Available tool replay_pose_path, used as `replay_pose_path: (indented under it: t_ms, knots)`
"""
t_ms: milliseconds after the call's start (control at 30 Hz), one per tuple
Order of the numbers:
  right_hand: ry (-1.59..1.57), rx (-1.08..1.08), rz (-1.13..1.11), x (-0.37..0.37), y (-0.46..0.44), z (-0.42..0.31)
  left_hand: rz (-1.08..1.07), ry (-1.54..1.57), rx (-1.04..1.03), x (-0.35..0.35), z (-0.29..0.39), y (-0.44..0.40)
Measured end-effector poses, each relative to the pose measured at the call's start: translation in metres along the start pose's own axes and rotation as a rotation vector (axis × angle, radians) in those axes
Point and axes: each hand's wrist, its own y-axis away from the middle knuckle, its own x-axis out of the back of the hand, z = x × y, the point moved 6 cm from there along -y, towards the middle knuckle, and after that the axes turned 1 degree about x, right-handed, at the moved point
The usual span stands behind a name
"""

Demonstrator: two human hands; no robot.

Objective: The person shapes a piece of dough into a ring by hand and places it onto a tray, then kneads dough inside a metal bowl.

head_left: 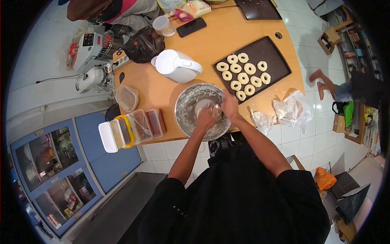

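The dough [201, 105] is best pressed evenly by the left hand [207, 116], whose finger curl cannot be made out, with the metal bowl [183, 118] steadied where its right rim is gripped by the right hand [230, 105]. Inside the bowl, at the bench's [221, 30] near edge, pale, lumpy dough is seen, partly hidden.

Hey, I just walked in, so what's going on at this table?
Someone in a black top is working over a metal bowl. Their left hand is down inside it, at a pale lump of dough, while their right hand is at the rim. Beside the bowl, ring-shaped dough pieces lie on a dark tray that still has bare space. A white electric kettle stands just beyond the bowl. Another person is partly in view across the table.
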Motion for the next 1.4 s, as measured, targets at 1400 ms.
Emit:
replay_pose_path:
  t_ms: [1400]
  knots:
    - [0.048,-0.016,-0.071,-0.011,-0.004,-0.006,-0.042,0.135,0.025,0.021,-0.001,-0.002]
